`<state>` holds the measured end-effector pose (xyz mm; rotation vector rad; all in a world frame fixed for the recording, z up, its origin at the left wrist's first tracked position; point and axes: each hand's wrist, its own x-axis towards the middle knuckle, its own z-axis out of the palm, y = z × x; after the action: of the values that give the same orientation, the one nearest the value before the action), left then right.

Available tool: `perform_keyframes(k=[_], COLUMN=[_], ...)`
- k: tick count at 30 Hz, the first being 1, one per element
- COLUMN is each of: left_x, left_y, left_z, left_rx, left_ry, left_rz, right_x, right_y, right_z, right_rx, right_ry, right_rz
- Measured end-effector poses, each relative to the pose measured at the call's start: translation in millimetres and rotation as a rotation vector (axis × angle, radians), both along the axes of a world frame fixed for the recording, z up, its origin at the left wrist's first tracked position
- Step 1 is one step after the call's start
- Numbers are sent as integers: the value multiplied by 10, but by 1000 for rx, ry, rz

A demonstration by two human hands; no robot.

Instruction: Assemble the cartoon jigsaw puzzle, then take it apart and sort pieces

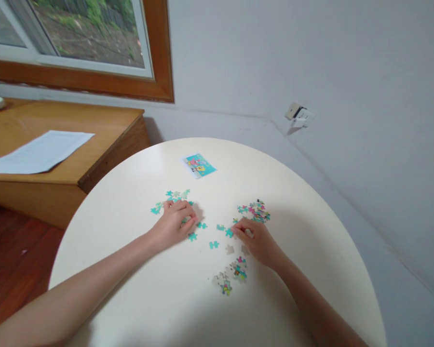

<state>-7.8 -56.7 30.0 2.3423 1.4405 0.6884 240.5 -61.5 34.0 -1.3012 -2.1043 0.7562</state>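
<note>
Teal puzzle piece (229,233) sits centrally on the tabletop (148,299), pinched in the right hand's (258,240) grip, presumably for control, while the left hand (174,222) (cannot tell whether grasping) covers loose pieces (155,210) apparently grouped by colour.

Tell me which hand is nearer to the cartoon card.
Left. In view, the left hand is below the cartoon card, slightly left; the right hand is farther below, to the right.

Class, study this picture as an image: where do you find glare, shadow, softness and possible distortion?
Head view: pale sheen on the round table's far left, towards the window; soft shadows beside the left hand and right hand; fine print on the puzzle pieces unreadable; forearms widening towards the bottom, perhaps lens stretch.
</note>
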Motion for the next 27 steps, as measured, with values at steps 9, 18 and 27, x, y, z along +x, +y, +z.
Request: perform_keyframes(k=[9,18,27], left_x=[163,170,-58], left_y=[-174,-197,38], left_z=[90,96,151], left_rx=[-81,-192,-206], left_ry=[-101,-124,-37], left_rz=[-277,-333,-142], right_x=[-283,-325,27], right_y=[-188,-223,-75], right_z=[-8,-4,50], right_rx=[66,42,-50], right_ry=[53,51,-204], right_rz=[106,153,125])
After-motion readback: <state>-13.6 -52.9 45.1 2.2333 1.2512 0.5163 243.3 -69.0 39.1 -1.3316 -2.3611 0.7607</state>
